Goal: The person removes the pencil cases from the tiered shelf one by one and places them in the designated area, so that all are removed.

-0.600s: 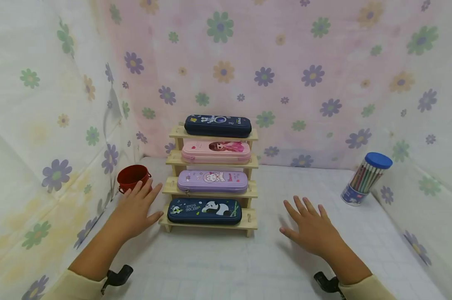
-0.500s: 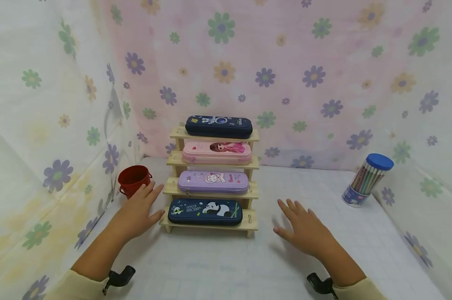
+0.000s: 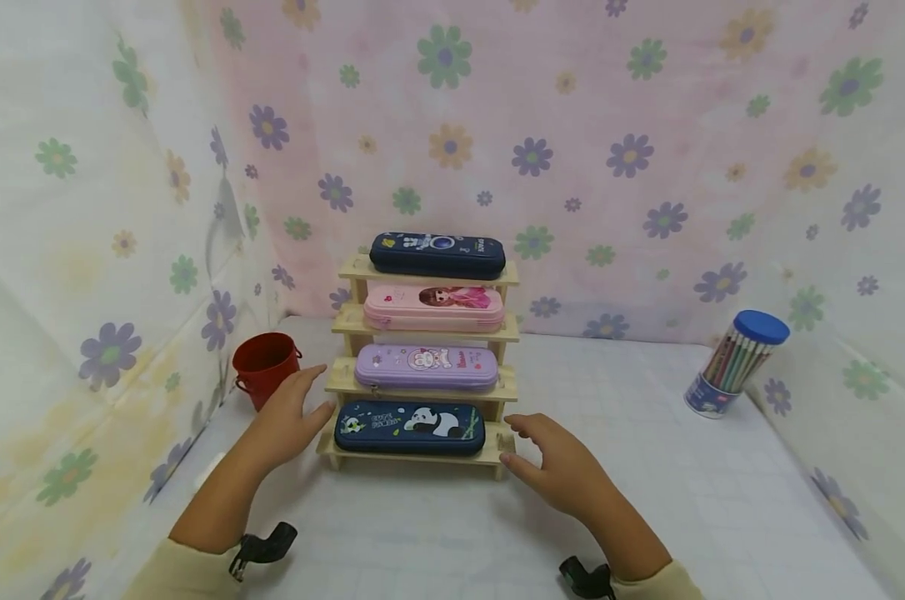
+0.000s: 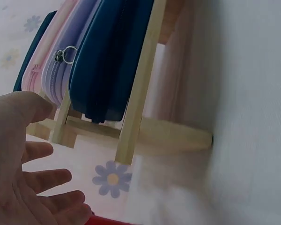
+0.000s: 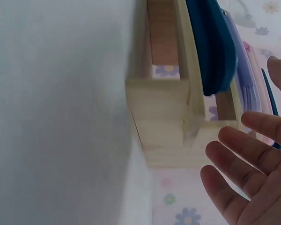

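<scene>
A stepped wooden rack (image 3: 334, 383) holds a pencil case on each tier. The lowest bears a dark blue panda pencil case (image 3: 410, 427); above it lie a purple pencil case (image 3: 427, 367), a pink pencil case (image 3: 433, 308) and, on top, a navy astronaut pencil case (image 3: 437, 255). At the rack's left end is my left hand (image 3: 286, 423), fingers extended and thumb apart, holding nothing. My right hand (image 3: 553, 462) is at the right end of the bottom tier, its fingers slightly bent and its palm bare in the right wrist view. The two hands flank the panda pencil case.
A red bucket (image 3: 267, 367) stands left of the rack, just behind my left hand. Far to the right is a clear tub of pencils (image 3: 736, 364) with a blue lid. Flowered cloth (image 3: 572, 100) encloses the white table (image 3: 422, 542) at the back and sides.
My right hand has moved left from the bare table to the rack's right end. My left hand has shifted slightly right and down, closer to the rack. The pencil cases have stayed put.
</scene>
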Motion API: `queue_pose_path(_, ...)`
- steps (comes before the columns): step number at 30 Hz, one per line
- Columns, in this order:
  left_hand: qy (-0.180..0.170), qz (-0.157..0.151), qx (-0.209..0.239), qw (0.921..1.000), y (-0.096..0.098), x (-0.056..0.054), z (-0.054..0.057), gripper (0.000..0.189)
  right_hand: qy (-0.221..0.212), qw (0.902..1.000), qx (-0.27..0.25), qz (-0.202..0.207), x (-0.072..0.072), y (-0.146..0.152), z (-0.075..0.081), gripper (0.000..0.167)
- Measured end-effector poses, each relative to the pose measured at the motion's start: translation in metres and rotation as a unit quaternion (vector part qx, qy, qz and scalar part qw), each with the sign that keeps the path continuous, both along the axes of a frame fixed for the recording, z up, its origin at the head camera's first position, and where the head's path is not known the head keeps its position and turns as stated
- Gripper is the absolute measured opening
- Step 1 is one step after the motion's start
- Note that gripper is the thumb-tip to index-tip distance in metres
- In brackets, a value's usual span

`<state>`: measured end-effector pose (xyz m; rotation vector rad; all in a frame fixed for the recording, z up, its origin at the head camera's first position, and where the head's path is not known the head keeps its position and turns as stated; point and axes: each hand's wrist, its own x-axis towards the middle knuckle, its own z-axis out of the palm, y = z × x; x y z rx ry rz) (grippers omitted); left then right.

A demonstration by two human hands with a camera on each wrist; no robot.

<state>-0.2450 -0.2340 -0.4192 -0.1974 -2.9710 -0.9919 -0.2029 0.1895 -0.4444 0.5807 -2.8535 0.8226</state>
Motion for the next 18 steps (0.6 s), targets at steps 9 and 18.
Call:
queue_pose_path(9,-0.066,-0.008,0.142,0.9876,0.009,-0.009,-0.013,0.079,-0.051,0.9982,-0.029,-0.013,0.001,-0.027,-0.010,0.077)
queue_pose_path(18,-0.074,0.021,0.247,0.9659,0.015,-0.016,-0.034,0.064,-0.068,0.9952,-0.066,-0.026,-0.003,-0.046,-0.007,0.088)
